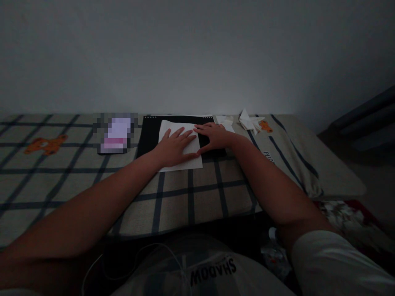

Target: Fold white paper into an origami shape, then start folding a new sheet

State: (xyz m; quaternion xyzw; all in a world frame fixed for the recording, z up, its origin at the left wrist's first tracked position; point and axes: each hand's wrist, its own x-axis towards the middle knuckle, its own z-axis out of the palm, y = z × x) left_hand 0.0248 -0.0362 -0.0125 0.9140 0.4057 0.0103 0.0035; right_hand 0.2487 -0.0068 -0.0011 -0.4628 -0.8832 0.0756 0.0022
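A white sheet of paper [182, 162] lies on a black board or notebook cover [148, 137] with small holes along its far edge. My left hand [175, 149] rests flat on the sheet, fingers spread. At the sheet's right edge, my right hand [212, 136] lies with its fingers stretched to the left and the fingertips touching the paper. Part of the sheet is hidden beneath my left hand. Neither hand grips anything that I can see.
On the checked tablecloth [173, 197], a phone [117, 133] lies to the left, its screen lit and blurred. A folded paper shape [248, 122] and white paper [226, 122] lie to the right. Below the table's edge are a clear plastic bottle [274, 255] and a white cable [92, 267].
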